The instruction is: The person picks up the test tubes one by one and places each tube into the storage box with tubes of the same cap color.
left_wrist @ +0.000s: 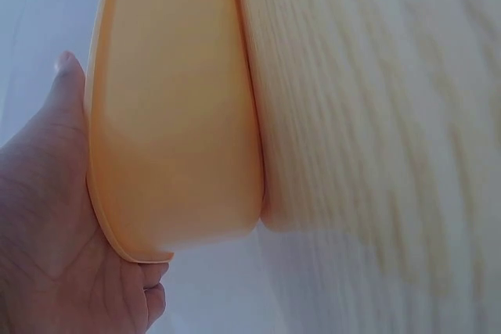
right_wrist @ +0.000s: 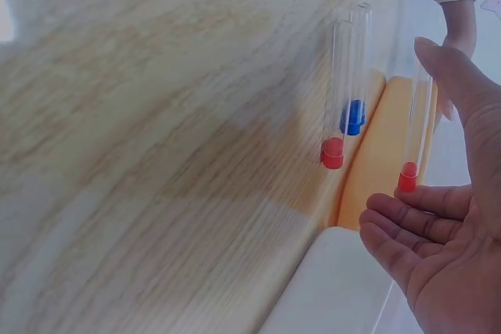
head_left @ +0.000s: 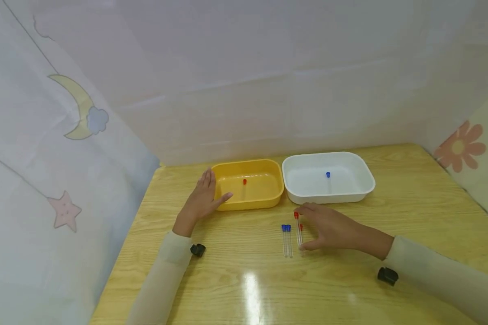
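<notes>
My right hand (head_left: 333, 227) pinches a clear test tube with a red cap (right_wrist: 408, 176) by its two ends, thumb at the bottom and a finger at the cap, raised off the table. Just under it lies another red-capped test tube (right_wrist: 333, 154), partly hidden in the head view. To its left, two blue-capped test tubes (head_left: 285, 239) lie side by side. My left hand (head_left: 200, 198) rests against the left end of the yellow tray (head_left: 264, 204), its fingers extended along the side and the thumb over the front rim. A red-capped tube (head_left: 245, 182) lies inside that tray.
A white tray (head_left: 333, 198) stands right beside the yellow one, with a blue-capped tube (head_left: 328, 175) in it. Both sit near the back of the wooden table (head_left: 219, 280). A pale curtain (head_left: 244, 90) hangs directly behind.
</notes>
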Demonstrator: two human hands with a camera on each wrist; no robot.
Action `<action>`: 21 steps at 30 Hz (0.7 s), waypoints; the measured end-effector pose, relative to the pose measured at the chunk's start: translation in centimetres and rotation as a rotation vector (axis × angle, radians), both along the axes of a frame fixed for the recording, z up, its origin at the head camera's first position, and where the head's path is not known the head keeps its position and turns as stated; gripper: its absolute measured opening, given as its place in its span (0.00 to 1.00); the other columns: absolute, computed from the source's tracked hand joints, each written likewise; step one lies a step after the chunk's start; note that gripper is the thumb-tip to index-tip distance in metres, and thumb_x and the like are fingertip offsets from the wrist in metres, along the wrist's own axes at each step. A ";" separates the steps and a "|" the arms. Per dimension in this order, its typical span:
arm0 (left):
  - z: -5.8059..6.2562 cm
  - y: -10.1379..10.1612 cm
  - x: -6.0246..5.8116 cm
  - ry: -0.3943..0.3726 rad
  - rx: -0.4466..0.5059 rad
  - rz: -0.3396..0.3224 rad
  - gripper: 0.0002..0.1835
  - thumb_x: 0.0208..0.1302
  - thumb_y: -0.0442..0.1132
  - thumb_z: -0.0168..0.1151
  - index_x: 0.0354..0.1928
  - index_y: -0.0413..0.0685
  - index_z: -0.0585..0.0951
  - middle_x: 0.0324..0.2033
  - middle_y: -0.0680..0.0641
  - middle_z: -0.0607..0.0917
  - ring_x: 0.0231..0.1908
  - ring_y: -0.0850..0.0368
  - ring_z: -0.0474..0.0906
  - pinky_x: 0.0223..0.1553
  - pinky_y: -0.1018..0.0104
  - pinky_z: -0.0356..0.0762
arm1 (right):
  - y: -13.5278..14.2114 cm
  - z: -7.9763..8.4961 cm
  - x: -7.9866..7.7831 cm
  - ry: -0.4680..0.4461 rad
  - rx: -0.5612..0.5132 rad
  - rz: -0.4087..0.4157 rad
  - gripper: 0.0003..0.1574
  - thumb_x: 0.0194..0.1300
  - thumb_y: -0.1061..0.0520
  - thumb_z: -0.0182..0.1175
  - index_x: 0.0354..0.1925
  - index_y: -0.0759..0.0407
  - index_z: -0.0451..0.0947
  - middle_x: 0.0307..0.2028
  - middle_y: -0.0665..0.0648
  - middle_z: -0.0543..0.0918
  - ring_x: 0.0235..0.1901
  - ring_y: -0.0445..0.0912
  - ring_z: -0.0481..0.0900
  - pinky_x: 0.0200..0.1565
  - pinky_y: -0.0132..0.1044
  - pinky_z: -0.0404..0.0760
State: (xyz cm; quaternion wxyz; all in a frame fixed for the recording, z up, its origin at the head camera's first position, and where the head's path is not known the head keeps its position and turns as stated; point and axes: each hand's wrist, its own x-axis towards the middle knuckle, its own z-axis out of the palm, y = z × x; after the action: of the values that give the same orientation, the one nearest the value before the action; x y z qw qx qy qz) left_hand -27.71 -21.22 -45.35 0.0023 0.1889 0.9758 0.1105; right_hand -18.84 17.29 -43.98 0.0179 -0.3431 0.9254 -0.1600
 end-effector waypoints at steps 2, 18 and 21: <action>-0.1 0.0 0.0 -0.003 -0.001 0.003 0.56 0.61 0.75 0.33 0.72 0.36 0.36 0.71 0.45 0.27 0.72 0.47 0.29 0.70 0.53 0.34 | -0.1 0.1 0.1 -0.005 0.000 -0.005 0.60 0.41 0.24 0.67 0.64 0.57 0.66 0.59 0.56 0.71 0.57 0.51 0.71 0.55 0.48 0.73; 0.0 0.2 0.1 -0.026 0.021 0.025 0.60 0.56 0.79 0.35 0.72 0.38 0.36 0.71 0.46 0.27 0.72 0.50 0.27 0.70 0.54 0.33 | -1.6 1.5 -0.1 -0.012 -0.015 0.012 0.59 0.43 0.25 0.67 0.64 0.58 0.66 0.59 0.54 0.69 0.55 0.47 0.71 0.51 0.44 0.76; 0.1 0.2 0.1 -0.026 0.027 0.024 0.60 0.55 0.79 0.36 0.72 0.37 0.36 0.71 0.45 0.28 0.72 0.50 0.28 0.70 0.54 0.33 | -1.9 1.8 -0.2 -0.024 -0.012 0.006 0.60 0.43 0.25 0.67 0.64 0.59 0.66 0.60 0.55 0.69 0.57 0.49 0.71 0.52 0.45 0.76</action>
State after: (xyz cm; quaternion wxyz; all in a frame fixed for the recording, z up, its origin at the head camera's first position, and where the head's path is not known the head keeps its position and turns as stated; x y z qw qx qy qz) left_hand -27.58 -21.00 -45.27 0.0111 0.1755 0.9763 0.1259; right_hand -19.04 15.35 -42.14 0.0275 -0.3438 0.9232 -0.1694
